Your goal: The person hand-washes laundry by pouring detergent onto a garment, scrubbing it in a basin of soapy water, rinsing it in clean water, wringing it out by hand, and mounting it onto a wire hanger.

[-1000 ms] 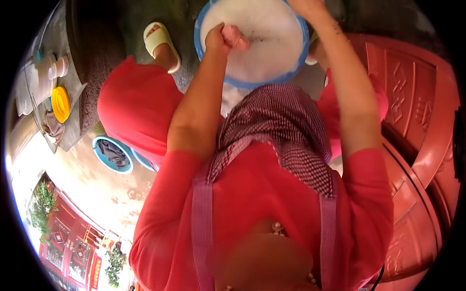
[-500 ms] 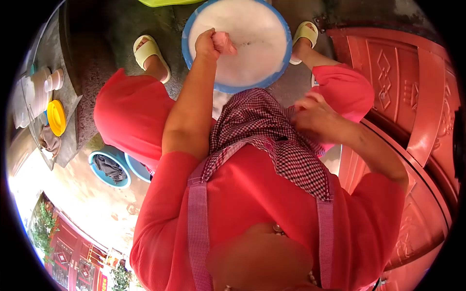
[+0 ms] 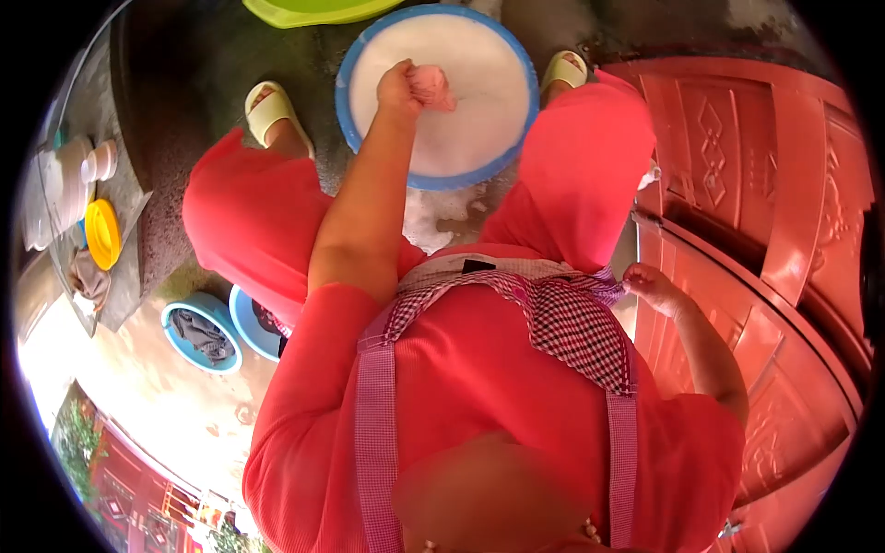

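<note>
While our left hand's (image 3: 396, 89) fingers gripped one pink cloth (image 3: 431, 87) over one basin (image 3: 441, 182) of white suds, our right hand's (image 3: 656, 291) fingers pinched one checked apron (image 3: 576, 327), near two pale slippers (image 3: 267, 111) and two blue tubs (image 3: 251, 324).

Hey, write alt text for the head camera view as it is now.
A left hand holds a bunched pink cloth over a blue-rimmed basin of white suds, set between two pale slippers. The right hand is at the edge of a checked apron.
</note>
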Available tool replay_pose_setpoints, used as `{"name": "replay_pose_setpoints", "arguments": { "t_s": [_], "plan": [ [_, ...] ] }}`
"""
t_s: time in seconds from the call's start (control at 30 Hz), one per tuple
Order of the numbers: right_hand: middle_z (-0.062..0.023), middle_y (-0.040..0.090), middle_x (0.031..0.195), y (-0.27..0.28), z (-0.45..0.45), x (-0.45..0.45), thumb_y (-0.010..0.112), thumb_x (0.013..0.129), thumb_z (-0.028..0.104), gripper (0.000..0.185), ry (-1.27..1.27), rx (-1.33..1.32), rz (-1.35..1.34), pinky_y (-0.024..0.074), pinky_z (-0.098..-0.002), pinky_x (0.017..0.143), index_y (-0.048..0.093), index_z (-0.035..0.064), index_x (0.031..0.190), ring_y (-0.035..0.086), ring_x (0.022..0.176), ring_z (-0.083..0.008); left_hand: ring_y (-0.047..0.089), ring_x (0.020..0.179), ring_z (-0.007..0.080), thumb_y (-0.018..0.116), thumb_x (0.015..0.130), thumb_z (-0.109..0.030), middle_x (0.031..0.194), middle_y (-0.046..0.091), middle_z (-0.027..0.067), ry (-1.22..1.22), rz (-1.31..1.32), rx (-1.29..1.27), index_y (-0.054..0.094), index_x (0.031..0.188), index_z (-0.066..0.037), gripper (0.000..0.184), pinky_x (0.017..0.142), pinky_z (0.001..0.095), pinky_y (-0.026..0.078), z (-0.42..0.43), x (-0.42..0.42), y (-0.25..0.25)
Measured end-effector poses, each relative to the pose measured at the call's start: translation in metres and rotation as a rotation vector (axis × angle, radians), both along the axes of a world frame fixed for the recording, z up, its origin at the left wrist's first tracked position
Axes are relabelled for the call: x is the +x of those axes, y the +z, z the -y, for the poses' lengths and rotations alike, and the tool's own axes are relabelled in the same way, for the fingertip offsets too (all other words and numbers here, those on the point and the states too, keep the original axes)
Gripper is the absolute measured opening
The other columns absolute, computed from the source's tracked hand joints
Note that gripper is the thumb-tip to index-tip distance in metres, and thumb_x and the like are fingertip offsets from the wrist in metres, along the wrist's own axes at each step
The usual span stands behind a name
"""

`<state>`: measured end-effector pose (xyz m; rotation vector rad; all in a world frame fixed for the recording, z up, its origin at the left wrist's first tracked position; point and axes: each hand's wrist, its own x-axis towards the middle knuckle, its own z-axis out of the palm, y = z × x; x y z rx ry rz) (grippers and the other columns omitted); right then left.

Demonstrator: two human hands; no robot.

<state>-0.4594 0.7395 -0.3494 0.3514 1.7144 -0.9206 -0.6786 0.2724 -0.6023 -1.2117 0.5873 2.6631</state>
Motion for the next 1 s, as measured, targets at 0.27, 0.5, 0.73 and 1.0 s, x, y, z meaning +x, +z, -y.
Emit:
{"name": "replay_pose_setpoints", "arguments": {
  "t_s": [0.27, 0.5, 0.73, 1.0],
  "plan": [
    [-0.0127, 0.06, 0.105, 0.101, 0.112, -0.234, 0.053, 0.088, 0.019, 0.028, 0.52, 0.627, -1.454, 0.0431, -0.031, 0.085, 0.054, 0.0027, 0.111, 0.056, 0.101, -0.0219, 0.056, 0.072, 0.0217, 0.053, 0.081, -0.018, 0.077, 0.057, 0.006, 0.052, -0.056, 0.012, 0.051, 0.075, -0.009, 0.011, 0.07, 0.0379, 0.047, 0.015, 0.002, 0.014],
    [-0.0082, 0.059, 0.099, -0.087, 0.327, -0.266, 0.055, 0.086, 0.042, 0.05, 0.331, -0.07, -0.829, 0.0441, -0.0307, 0.08, 0.044, 0.0095, 0.123, 0.055, 0.092, -0.0188, 0.056, 0.081, 0.0209, 0.053, 0.082, -0.025, 0.081, 0.057, 0.0041, 0.08, -0.073, -0.047, 0.053, 0.082, -0.009, 0.016, 0.079, 0.0368, 0.045, 0.008, 0.021, 0.036],
    [-0.0127, 0.06, 0.094, -0.286, 0.303, -0.214, 0.061, 0.082, 0.023, 0.036, -0.52, -0.021, -0.397, 0.0494, -0.0315, 0.062, 0.05, 0.0039, 0.11, 0.058, 0.078, -0.02, 0.027, 0.124, 0.0227, 0.056, 0.08, -0.038, 0.138, 0.032, 0.0036, -0.146, 0.088, -0.35, 0.046, 0.126, -0.017, 0.051, 0.096, 0.0533, 0.026, 0.022, 0.041, 0.028],
    [-0.0146, 0.059, 0.087, -0.339, 0.297, -0.18, 0.062, 0.076, 0.02, 0.046, 0.456, 0.007, -1.283, 0.0491, -0.0374, 0.056, 0.047, 0.0019, 0.116, 0.059, 0.068, -0.0302, 0.022, 0.128, 0.0274, 0.055, 0.082, -0.039, 0.139, 0.028, 0.0059, -0.328, 0.281, -0.224, 0.04, 0.129, -0.017, 0.054, 0.096, 0.0628, 0.022, 0.005, 0.048, 0.03]
  ]
}}
